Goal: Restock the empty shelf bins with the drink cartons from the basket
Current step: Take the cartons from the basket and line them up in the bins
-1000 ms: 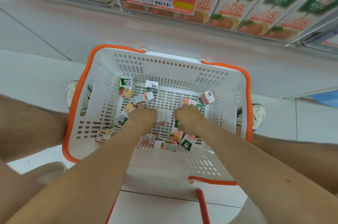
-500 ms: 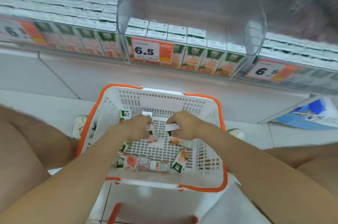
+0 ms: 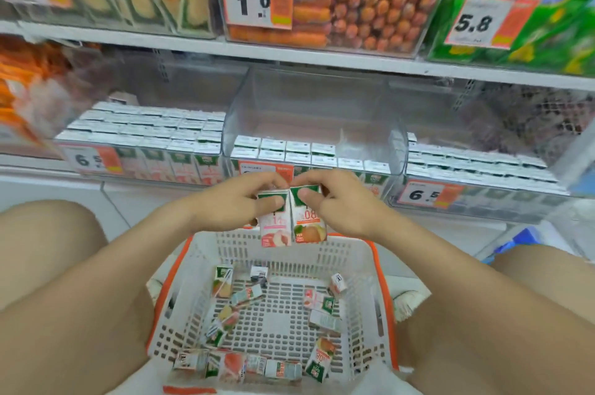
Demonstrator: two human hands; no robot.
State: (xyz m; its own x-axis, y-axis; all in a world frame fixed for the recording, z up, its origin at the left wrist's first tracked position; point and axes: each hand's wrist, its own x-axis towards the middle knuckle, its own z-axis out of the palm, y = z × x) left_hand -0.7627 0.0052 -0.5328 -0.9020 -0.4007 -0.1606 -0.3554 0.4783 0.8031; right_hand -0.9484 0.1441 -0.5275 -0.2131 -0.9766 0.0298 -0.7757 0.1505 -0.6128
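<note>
A moment ago both hands were down inside the white basket [image 3: 354, 253]. Now they are up above its far edge, and each one holds a drink carton. The left hand [image 3: 238, 201] grips a pink peach carton [image 3: 275, 230] by its top. The right hand [image 3: 338, 201] grips an orange carton [image 3: 309, 224] the same way. The two touch side by side. Just past the basket is the clear middle bin [image 3: 315, 111], with room at the back. They likely go there next. Many loose cartons [image 3: 225, 365] are left in the basket.
</note>
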